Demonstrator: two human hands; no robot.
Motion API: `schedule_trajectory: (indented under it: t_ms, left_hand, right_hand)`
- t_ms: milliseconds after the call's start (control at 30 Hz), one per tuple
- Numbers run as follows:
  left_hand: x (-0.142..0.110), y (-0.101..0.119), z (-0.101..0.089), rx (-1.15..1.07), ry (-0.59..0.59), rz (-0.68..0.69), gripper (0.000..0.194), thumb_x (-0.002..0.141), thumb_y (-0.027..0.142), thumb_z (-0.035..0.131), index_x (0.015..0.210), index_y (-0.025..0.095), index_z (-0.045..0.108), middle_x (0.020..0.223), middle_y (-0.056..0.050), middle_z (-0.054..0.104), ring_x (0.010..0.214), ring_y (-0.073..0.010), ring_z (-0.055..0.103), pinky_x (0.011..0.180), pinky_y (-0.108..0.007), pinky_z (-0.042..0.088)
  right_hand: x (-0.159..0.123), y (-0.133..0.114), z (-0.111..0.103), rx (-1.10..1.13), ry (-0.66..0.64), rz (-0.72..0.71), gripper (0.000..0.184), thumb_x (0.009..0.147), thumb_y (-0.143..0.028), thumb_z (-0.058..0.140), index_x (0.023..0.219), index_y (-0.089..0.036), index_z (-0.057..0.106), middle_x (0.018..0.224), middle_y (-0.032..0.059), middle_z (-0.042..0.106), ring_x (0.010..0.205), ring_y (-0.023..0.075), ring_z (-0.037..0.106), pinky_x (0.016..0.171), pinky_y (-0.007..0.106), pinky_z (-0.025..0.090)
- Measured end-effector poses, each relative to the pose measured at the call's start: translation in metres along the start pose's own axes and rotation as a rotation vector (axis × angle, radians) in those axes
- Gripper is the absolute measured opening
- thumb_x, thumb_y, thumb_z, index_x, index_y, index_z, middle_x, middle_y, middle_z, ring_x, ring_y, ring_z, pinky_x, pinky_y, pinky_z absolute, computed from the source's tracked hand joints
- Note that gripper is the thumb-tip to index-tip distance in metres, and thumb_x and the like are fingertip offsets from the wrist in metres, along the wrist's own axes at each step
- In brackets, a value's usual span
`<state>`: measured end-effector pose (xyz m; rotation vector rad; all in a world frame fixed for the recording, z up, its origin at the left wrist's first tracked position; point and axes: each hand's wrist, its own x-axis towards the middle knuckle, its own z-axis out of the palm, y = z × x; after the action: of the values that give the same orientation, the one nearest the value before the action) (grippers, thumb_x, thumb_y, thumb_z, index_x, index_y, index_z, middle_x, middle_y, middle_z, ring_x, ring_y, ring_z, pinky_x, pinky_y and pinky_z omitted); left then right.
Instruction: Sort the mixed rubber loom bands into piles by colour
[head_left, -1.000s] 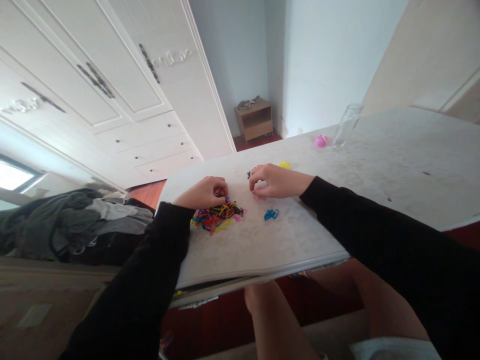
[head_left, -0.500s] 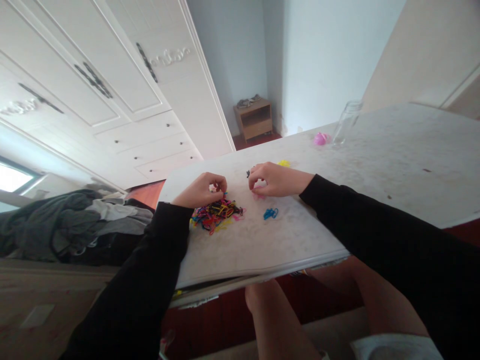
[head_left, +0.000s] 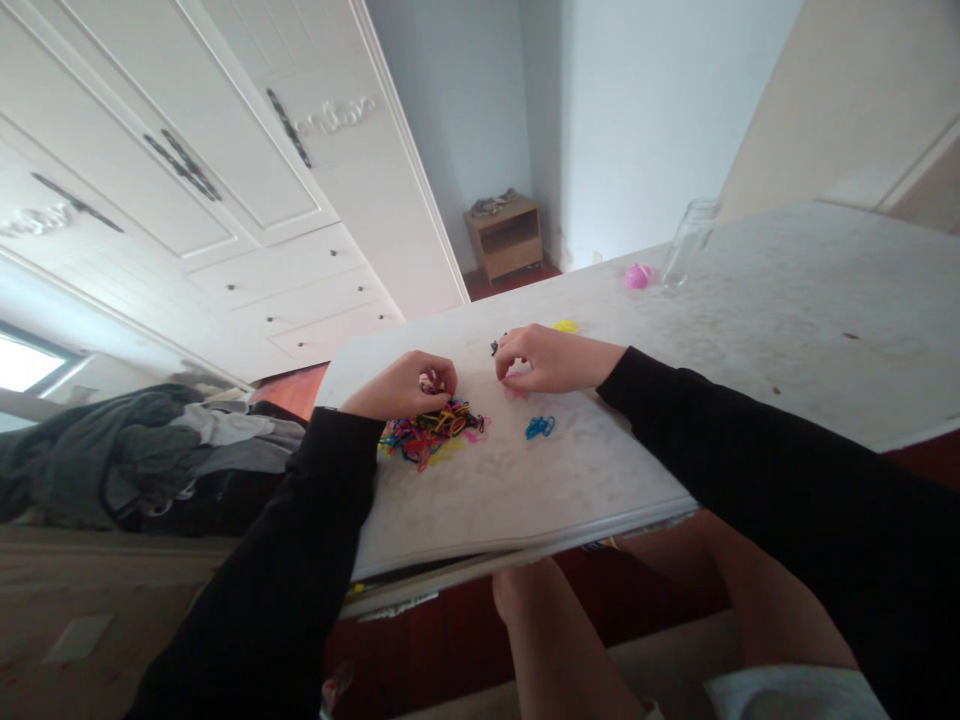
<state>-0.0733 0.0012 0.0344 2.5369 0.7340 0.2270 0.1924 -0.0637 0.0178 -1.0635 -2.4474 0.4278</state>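
Observation:
A mixed heap of small colourful rubber bands (head_left: 435,435) lies on the white table. My left hand (head_left: 409,385) is at the heap's far edge, thumb and fingers curled into a pinch; what they hold is hidden. To its right, my right hand (head_left: 555,357) is low over the table, fingertips pinched at a few pink rubber bands (head_left: 517,388), and I cannot make out what is between them. Blue rubber bands (head_left: 539,428) form a small cluster nearer to me. Beyond the right hand show yellow rubber bands (head_left: 565,326) and a few black ones (head_left: 494,348).
An upright clear glass bottle (head_left: 686,245) and a round pink object (head_left: 637,276) stand toward the table's far side. Clothes (head_left: 217,440) are piled to the left. The table's front edge (head_left: 540,545) runs above my legs. White wardrobes are behind.
My left hand has shifted slightly, its fingers now lower at the heap's edge. The right hand keeps its pinch at the pink bands. The view has moved a little.

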Motion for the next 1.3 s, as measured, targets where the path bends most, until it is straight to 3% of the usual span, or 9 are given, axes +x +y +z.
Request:
schedule_trajectory:
  t_ms: [300, 567, 700, 1300]
  left_hand:
    - [-0.0002, -0.0024, 0.0013, 0.001, -0.032, 0.011, 0.008, 0.073, 0.022, 0.068, 0.075, 0.018, 0.074, 0.071, -0.001, 0.072, 0.067, -0.0135, 0.062, 0.065, -0.025, 0.048]
    - [-0.0007, -0.0008, 0.0012, -0.063, 0.061, 0.03, 0.024, 0.071, 0.019, 0.067, 0.093, 0.016, 0.076, 0.075, -0.001, 0.073, 0.07, -0.0143, 0.065, 0.069, -0.026, 0.051]
    - [-0.0015, 0.0024, 0.0005, -0.107, 0.129, 0.052, 0.023, 0.072, 0.019, 0.066, 0.093, 0.015, 0.074, 0.076, -0.002, 0.072, 0.072, -0.0149, 0.066, 0.071, -0.027, 0.052]
    - [-0.0021, -0.0005, 0.0023, -0.152, 0.175, 0.084, 0.027, 0.07, 0.014, 0.064, 0.095, 0.014, 0.073, 0.073, 0.0, 0.07, 0.067, -0.0124, 0.065, 0.066, -0.025, 0.053]
  right_hand:
    - [0.0, -0.0014, -0.001, -0.004, -0.027, 0.011, 0.015, 0.084, -0.007, 0.066, 0.081, -0.015, 0.079, 0.086, 0.0077, 0.077, 0.09, 0.0207, 0.066, 0.085, 0.034, 0.046]
    - [-0.0003, -0.0031, -0.0017, -0.016, -0.034, 0.031, 0.015, 0.086, -0.01, 0.066, 0.083, -0.015, 0.079, 0.088, 0.0078, 0.077, 0.085, 0.0188, 0.065, 0.082, 0.032, 0.047]
    - [-0.0009, -0.0047, -0.0027, -0.037, -0.036, 0.048, 0.014, 0.086, -0.01, 0.067, 0.086, -0.014, 0.08, 0.089, 0.0083, 0.076, 0.084, 0.018, 0.065, 0.082, 0.032, 0.047]
    - [-0.0001, -0.0043, -0.003, -0.037, -0.046, 0.057, 0.014, 0.087, -0.009, 0.067, 0.087, -0.013, 0.081, 0.09, 0.0092, 0.077, 0.084, 0.0187, 0.065, 0.082, 0.032, 0.048]
